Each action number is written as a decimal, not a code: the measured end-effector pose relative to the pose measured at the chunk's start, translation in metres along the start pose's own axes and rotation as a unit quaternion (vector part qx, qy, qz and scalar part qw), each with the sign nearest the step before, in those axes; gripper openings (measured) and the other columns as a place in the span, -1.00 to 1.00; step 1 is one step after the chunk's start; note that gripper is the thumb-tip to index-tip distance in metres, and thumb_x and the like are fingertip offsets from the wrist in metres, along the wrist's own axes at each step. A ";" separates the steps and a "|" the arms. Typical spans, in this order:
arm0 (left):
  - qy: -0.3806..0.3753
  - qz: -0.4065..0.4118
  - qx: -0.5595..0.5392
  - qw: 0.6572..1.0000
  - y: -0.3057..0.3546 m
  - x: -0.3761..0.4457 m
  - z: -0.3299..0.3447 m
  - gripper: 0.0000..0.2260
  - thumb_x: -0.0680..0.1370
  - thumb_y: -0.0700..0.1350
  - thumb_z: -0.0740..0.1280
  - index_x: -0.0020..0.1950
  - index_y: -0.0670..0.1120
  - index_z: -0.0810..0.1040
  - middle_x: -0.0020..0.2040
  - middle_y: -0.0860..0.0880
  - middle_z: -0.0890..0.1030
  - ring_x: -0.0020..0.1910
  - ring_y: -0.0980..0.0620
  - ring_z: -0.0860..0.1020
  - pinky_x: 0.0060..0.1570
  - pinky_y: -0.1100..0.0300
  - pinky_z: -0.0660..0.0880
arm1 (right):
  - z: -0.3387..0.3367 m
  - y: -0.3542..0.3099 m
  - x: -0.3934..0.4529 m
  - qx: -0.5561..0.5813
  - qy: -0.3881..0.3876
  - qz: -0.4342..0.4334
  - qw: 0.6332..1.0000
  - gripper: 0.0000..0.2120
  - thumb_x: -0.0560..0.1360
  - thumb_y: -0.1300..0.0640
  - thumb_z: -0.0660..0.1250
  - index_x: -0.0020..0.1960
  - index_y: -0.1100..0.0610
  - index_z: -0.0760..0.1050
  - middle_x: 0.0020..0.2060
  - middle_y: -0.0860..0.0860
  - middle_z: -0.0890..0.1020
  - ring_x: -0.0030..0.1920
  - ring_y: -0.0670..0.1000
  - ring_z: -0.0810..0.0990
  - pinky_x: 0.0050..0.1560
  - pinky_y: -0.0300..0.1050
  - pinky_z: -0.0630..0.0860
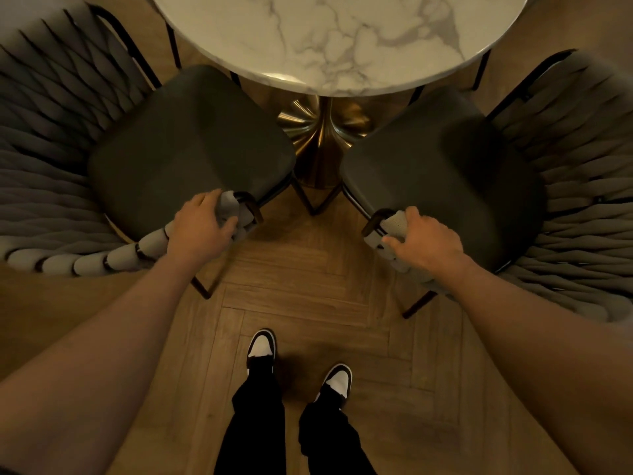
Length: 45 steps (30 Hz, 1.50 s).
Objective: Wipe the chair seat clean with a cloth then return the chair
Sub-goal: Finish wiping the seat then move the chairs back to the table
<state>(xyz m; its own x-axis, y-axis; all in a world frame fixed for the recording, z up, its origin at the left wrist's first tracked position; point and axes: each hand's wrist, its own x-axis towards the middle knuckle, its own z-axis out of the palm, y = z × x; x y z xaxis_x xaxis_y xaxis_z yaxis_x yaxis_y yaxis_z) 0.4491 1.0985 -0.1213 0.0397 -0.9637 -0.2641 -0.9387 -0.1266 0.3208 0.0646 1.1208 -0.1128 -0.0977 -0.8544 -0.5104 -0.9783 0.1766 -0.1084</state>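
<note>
Two hands hold two chairs by the marble desk [342, 39].
From the head view: left hand [200, 228] fingers wrap the left chair [191, 138] arm; right hand [426, 240] fingers wrap the right chair [442, 166] arm. No cloth shows. I think a chair gets pulled out next.

No text, label, brand, number or sign can be read on anything in view.
</note>
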 end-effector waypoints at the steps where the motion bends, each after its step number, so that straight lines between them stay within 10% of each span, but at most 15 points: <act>1: 0.032 -0.007 -0.028 0.999 -0.001 -0.012 0.000 -0.52 0.55 0.03 0.31 0.43 -0.10 0.36 0.38 -0.10 0.42 0.36 -0.10 0.37 0.37 -0.09 0.34 | 0.001 0.001 -0.007 0.017 0.010 -0.002 1.000 -0.50 0.59 -0.18 0.31 0.39 0.08 0.31 0.19 0.10 0.57 0.16 0.14 0.58 0.07 0.13 0.59; 7: 0.069 -0.009 -0.080 0.994 0.006 -0.083 0.005 -0.88 0.54 -0.13 0.32 0.00 -0.09 0.63 -0.06 -0.01 0.59 -0.06 0.01 0.55 -0.06 0.10 0.52 | 0.006 -0.015 -0.077 0.157 0.126 -0.056 0.978 -0.57 0.60 0.03 0.33 0.42 0.12 0.41 0.31 0.07 0.52 0.34 0.07 0.46 0.33 0.02 0.41; 17: -0.282 -0.109 -0.163 0.939 -0.008 -0.203 0.015 -0.93 0.56 -0.08 0.36 -0.08 -0.05 0.60 -0.11 -0.02 0.64 -0.20 0.03 0.60 -0.13 0.09 0.56 | 0.072 -0.048 -0.174 0.160 -0.249 -0.026 0.955 -0.65 0.61 -0.04 0.34 0.29 0.14 0.52 0.24 0.12 0.58 0.19 0.09 0.54 0.15 -0.09 0.49; 24: -0.250 -0.198 -0.237 0.918 -0.055 -0.250 -0.007 -0.90 0.57 -0.10 0.34 -0.06 -0.10 0.60 -0.20 -0.10 0.63 -0.27 -0.01 0.57 -0.27 0.17 0.49 | 0.076 -0.096 -0.192 0.132 -0.289 -0.076 0.945 -0.89 0.60 -0.02 0.35 -0.05 0.00 0.52 0.03 0.03 0.61 0.10 0.04 0.53 0.07 -0.10 0.47; 45: -0.152 -0.388 -0.341 0.842 -0.349 -0.383 -0.103 -0.86 0.60 -0.10 0.29 0.00 -0.13 0.59 -0.15 -0.10 0.63 -0.30 0.01 0.56 -0.39 0.26 0.43 | 0.112 -0.483 -0.225 -0.020 -0.331 -0.236 0.913 -0.80 0.59 -0.04 0.38 0.13 0.04 0.62 0.13 0.01 0.66 0.26 0.04 0.55 0.33 -0.01 0.48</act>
<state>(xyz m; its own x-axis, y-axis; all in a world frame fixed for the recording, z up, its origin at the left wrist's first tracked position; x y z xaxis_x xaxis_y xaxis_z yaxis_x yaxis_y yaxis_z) 0.7971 1.4874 -0.0387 0.3632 -0.4366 -0.8231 -0.2505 -0.8967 0.3650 0.5791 1.2820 -0.0410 0.4563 -0.3457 -0.8199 -0.8898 -0.1644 -0.4258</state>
